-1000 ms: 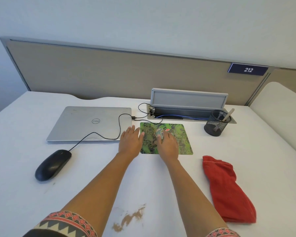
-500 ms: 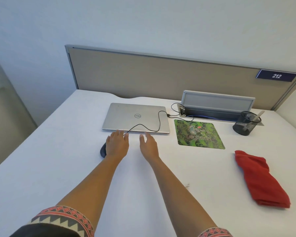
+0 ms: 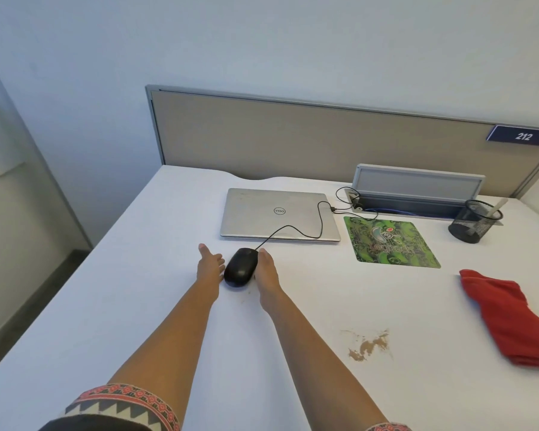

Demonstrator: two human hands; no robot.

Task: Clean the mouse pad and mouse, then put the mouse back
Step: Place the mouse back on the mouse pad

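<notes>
One glossy black oval mouse (image 3: 241, 267), corded, between left hand (image 3: 210, 265), right hand (image 3: 266, 272).

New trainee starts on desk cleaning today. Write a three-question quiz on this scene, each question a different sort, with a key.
1. True or false: the mouse lies on the mouse pad.
2. Where is the red cloth? A) in a hand B) on the desk, held by nobody C) over the mouse pad.
3. Fill in: the mouse's cable runs over the closed ___.
Key: 1 false, it lies on the desk between the left hand and the right hand; 2 B; 3 laptop.
</notes>
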